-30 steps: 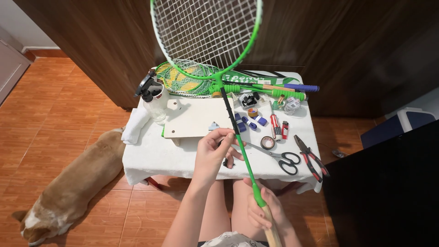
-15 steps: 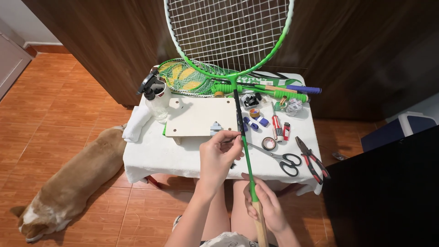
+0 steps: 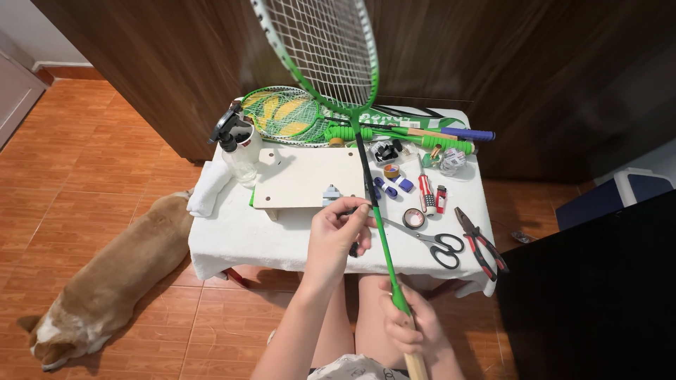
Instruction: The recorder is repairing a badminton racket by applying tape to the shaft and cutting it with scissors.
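green racket [image 3: 373, 204] — long axis runs from lower centre to top centre; right hand [image 3: 407, 329] closed on handle, left hand [image 3: 338, 236] fingers [image 3: 358, 211] pinching mid-shaft above the bench [image 3: 282, 236].

Head view, steeply down, near table [image 3: 282, 243]

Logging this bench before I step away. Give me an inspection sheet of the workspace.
Surface: small table under a white cloth, crowded.
Job's things: green racket held upright by its shaft.
Clutter: second racket, pale board, spray bottle, scissors, pliers, tape roll.
Grippers: left hand pinches the shaft; right hand grips the handle.
Cables: nothing seen.
Surroundings: dog lying on the tiled floor; dark wood wall behind.
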